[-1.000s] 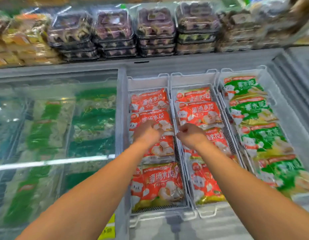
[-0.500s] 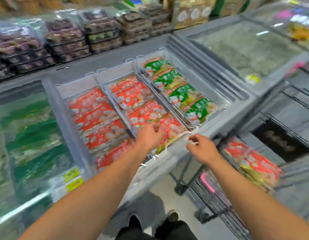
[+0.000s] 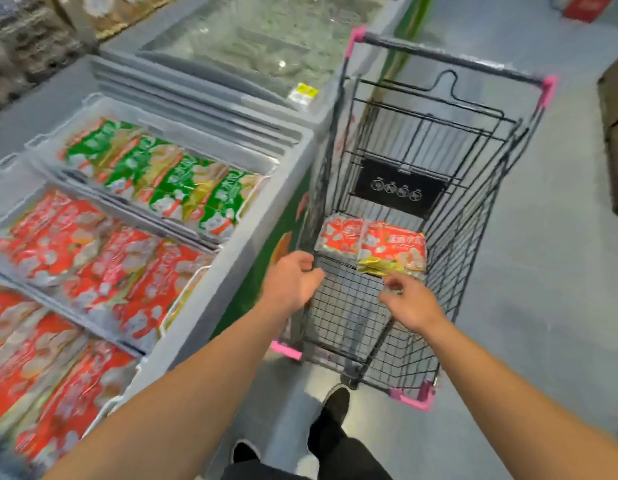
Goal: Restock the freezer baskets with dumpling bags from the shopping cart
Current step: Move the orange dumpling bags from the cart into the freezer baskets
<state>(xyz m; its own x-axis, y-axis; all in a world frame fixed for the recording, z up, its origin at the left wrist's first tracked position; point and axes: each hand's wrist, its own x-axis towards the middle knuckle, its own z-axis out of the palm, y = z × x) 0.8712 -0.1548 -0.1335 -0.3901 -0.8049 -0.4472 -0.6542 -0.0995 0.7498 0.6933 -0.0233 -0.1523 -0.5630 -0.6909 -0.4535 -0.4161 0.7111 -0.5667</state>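
A black wire shopping cart (image 3: 474, 140) with pink corners stands right of the freezer. Inside it lie two red dumpling bags (image 3: 390, 249), side by side. My left hand (image 3: 293, 282) hovers over the cart's near left rim, fingers loosely spread, holding nothing. My right hand (image 3: 409, 303) reaches over the cart just below the bags, fingers relaxed and empty. On the left, the freezer's white baskets (image 3: 183, 292) hold rows of red dumpling bags (image 3: 103, 265), and the far basket holds green dumpling bags (image 3: 169, 181).
The freezer's grey rim (image 3: 231, 271) runs between the baskets and the cart. A closed glass-lidded freezer (image 3: 252, 39) lies beyond. Grey floor (image 3: 550, 271) stretches right of the cart, with a dark box (image 3: 616, 133) at the far right. My shoes (image 3: 335, 403) stand beside the cart's wheel.
The view has swung right from the freezer baskets to the cart. Both hands left the red bags in the baskets and now reach into the cart, empty.
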